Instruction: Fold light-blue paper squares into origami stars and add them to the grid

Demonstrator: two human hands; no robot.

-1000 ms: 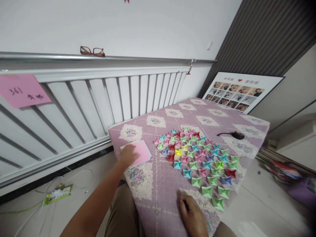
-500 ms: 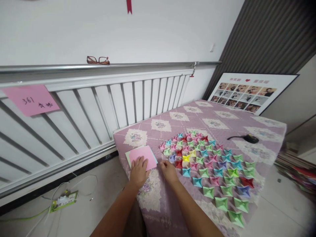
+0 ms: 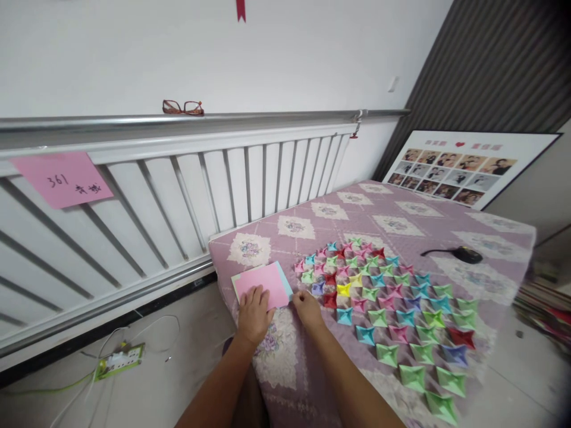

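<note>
Over purple floral cloth (image 3: 307, 249), I see more pale-blue paper (image 3: 284, 277) now exposed, partly freed: right hand (image 3: 307, 308) pinching its corner, left hand (image 3: 254, 313) spread on pink square paper (image 3: 264, 279).

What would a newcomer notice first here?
Probably the many-coloured folded paper pieces, spread in rows across the flowered cloth. Next, perhaps, the pink sheet to their left, with the left hand on it and the right hand by the stack's right corner. Beyond, a photo board stands tilted at the far end.
</note>
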